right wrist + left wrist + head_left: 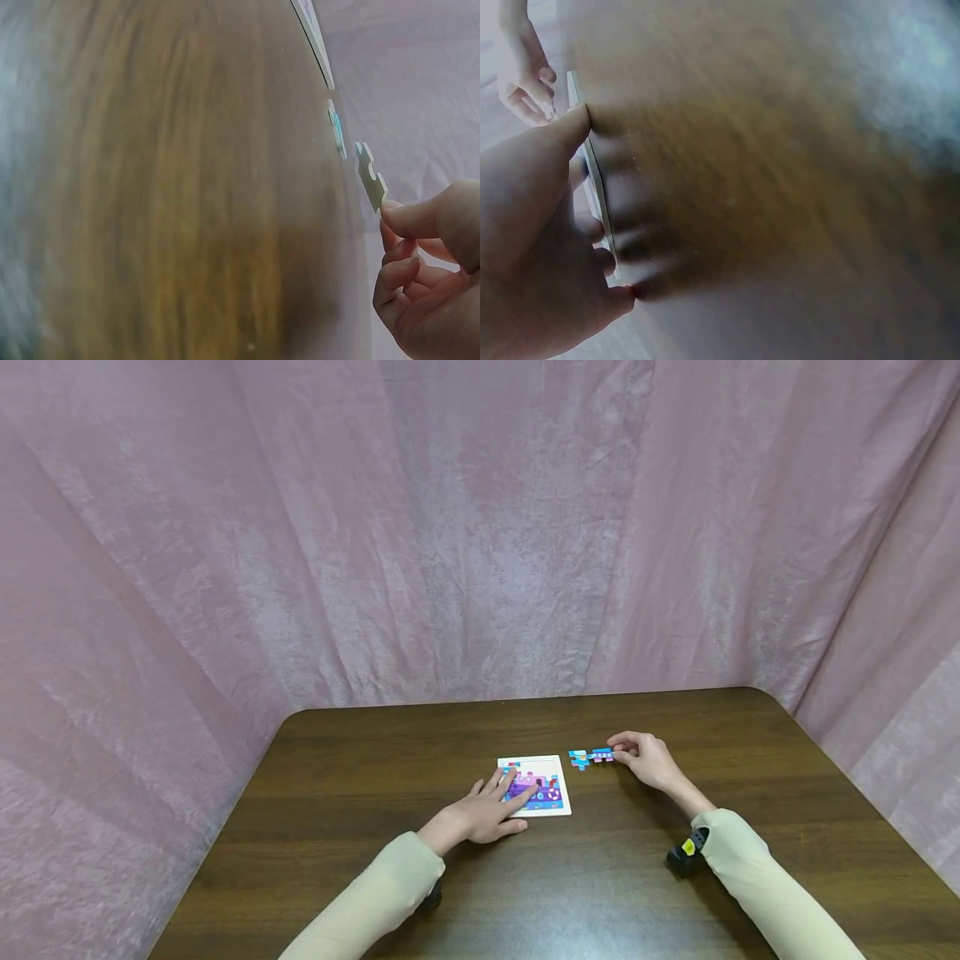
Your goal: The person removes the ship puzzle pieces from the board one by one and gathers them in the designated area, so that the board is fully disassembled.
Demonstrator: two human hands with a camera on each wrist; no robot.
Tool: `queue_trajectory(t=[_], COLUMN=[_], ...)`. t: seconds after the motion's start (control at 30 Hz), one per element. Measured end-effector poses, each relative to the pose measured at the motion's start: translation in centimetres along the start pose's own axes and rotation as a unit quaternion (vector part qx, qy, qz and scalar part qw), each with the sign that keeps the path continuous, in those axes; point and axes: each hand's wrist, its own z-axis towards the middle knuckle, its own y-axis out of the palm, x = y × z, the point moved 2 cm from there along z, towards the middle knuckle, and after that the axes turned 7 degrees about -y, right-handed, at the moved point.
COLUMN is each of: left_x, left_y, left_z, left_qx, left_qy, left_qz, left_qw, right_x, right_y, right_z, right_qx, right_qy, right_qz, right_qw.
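Observation:
My right hand (647,758) pinches a jigsaw puzzle piece (602,755) between thumb and fingertips. In the right wrist view the piece (370,178) is raised off the table, its plain tan underside showing. Another puzzle piece (578,759), blue with some yellow and pink, lies just left of it. Spread across the left side of a white-framed puzzle board (564,793) is my left hand (491,811), fingers straight and resting on it. The board carries a pink and purple picture, with a pale area along its upper part. Part of the picture is hidden under the left hand.
The brown wooden table (360,777) has rounded far corners. Behind it hangs a pink curtain (480,527), close to the table's back edge. A black wrist camera (684,857) is strapped below the right sleeve.

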Motion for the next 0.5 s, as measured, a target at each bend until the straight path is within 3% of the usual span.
queue_trajectory(t=[0.5], left_x=[-0.06], left_y=[-0.01], left_z=[0.02], left_qx=[0.007], left_qy=[0.003], left_qz=[-0.015], left_qw=[0.9999], right_x=[0.86], right_y=[-0.43], right_z=[0.25], right_qx=[0.000], right_qy=[-0.006], right_qz=[-0.007], right_qw=[1.0000])
